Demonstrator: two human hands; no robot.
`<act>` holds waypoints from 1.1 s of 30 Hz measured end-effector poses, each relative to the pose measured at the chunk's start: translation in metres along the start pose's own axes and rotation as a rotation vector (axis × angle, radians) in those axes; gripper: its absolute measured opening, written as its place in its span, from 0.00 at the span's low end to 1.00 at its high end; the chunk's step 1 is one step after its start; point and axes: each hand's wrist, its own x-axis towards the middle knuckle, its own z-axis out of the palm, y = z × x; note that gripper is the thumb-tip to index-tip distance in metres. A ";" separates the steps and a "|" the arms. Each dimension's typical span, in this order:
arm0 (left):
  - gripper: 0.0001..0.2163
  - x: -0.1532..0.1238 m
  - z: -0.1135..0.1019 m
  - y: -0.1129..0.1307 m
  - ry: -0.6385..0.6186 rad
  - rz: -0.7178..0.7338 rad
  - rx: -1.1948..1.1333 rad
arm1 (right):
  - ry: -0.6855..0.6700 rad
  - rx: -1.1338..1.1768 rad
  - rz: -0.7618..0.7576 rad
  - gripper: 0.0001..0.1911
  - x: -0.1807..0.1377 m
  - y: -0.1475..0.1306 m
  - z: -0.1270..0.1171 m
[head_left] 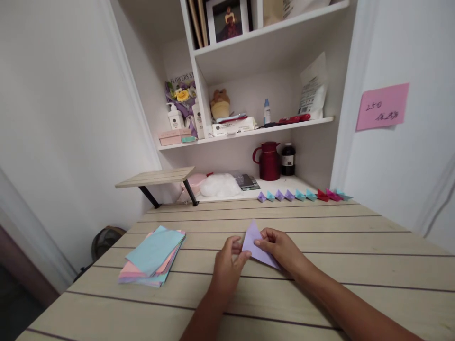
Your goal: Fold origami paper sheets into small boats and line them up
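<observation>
A folded lilac paper sheet [254, 242], triangular with its tip pointing up, is held just above the wooden desk [373, 265] near its middle. My left hand [228, 265] pinches its lower left edge with thumb and fingers. My right hand [280, 248] grips its right side, fingers curled over the fold. A stack of coloured paper sheets [153, 255], light blue on top with pink and lilac below, lies to the left of my hands.
A row of several small folded paper boats [302, 195] in lilac, blue and red lines the desk's far edge. Behind stand a red jug [268, 162], a dark jar [287, 159], a small wooden riser [156, 177] and white shelves [249, 131] with bottles. A pink note [382, 107] sticks on the right wall.
</observation>
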 end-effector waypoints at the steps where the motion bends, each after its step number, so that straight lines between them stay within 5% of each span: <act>1: 0.12 0.000 0.004 0.001 0.007 -0.048 -0.120 | 0.011 0.032 -0.003 0.17 -0.001 -0.002 0.001; 8: 0.12 -0.003 0.022 0.007 0.144 -0.170 -0.472 | 0.048 0.204 -0.030 0.21 -0.014 -0.025 0.011; 17: 0.16 -0.026 0.019 0.015 0.064 -0.274 -0.861 | 0.243 0.262 0.033 0.24 -0.025 -0.040 -0.009; 25: 0.14 -0.020 0.008 0.010 0.043 -0.446 -1.065 | -0.035 0.458 0.116 0.24 -0.028 -0.045 -0.005; 33: 0.16 -0.014 0.003 0.013 -0.077 -0.331 -0.917 | -0.118 0.308 -0.022 0.24 -0.042 -0.067 -0.007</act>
